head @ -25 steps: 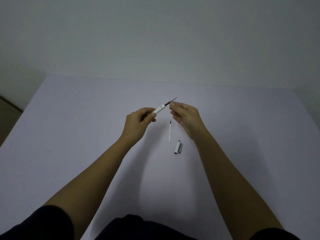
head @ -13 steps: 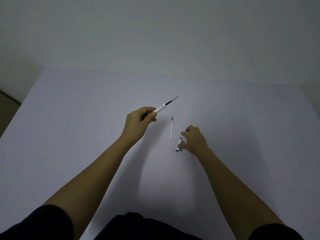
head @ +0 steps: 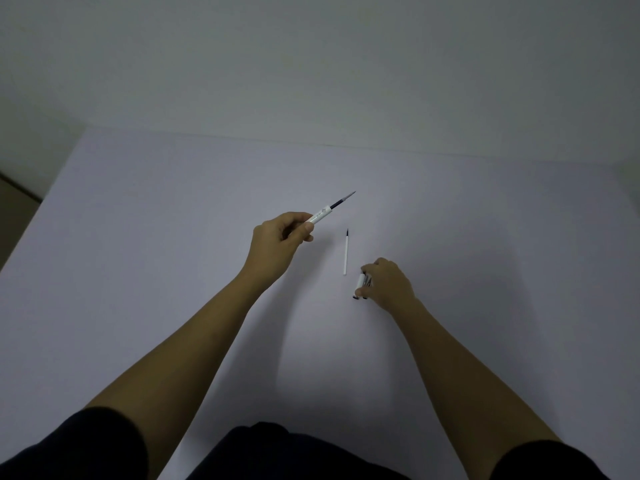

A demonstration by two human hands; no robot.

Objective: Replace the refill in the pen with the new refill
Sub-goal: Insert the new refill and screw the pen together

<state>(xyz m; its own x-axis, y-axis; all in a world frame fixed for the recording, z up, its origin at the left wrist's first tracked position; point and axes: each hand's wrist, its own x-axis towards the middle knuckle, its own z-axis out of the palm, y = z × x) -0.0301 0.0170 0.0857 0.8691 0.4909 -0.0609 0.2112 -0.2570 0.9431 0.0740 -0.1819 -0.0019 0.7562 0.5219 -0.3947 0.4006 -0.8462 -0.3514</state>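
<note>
The left hand [head: 280, 233] is raised above the pale counter [head: 138, 254], closed around the white barrel of a pen [head: 325, 211] whose dark front section and grey tip point up and away to the right. A thin white refill [head: 345, 252] with a dark tip lies flat on the counter, apart from both hands. Just beside its near end, the right hand [head: 386, 284] is down on the counter, fingers [head: 363, 292] curled around the white pen cap [head: 360, 284]. Both forearms are bare, with dark sleeves [head: 69, 448] at the bottom edge.
</note>
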